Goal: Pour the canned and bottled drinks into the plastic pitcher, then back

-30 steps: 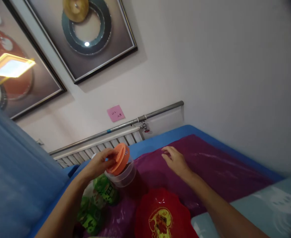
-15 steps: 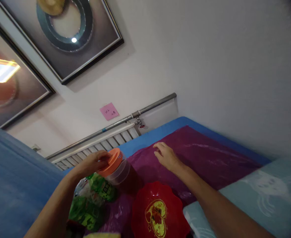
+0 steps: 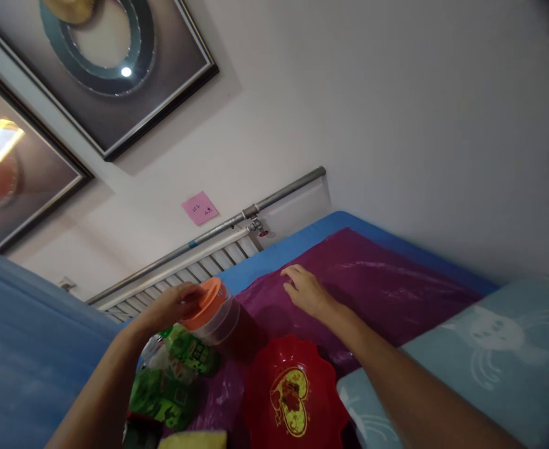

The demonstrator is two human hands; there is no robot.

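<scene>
My left hand (image 3: 184, 302) is on the orange lid (image 3: 209, 303) of a clear plastic jar (image 3: 227, 327), its fingers curled over the lid's top. The jar leans in view, and its lower part looks dark reddish. Over the purple plastic sheet (image 3: 372, 287), to the right of the jar, my right hand (image 3: 306, 290) hovers with loosely bent fingers apart and nothing in them. A red scalloped plate (image 3: 321, 405) with a yellow heart pattern lies below and between my hands. Green printed packets (image 3: 162, 399) sit beside the jar, under my left forearm.
A light-blue patterned cloth (image 3: 503, 349) lies at the right, and a blue curtain-like surface (image 3: 31, 343) fills the left. Behind stand a white radiator (image 3: 218, 259) and a grey pipe (image 3: 288, 190). A yellow item (image 3: 192, 440) shows at the bottom edge.
The view has shifted slightly, so the frames, pipe and hands sit a little further left. My left hand stays on the lid and my right hand keeps its pose.
</scene>
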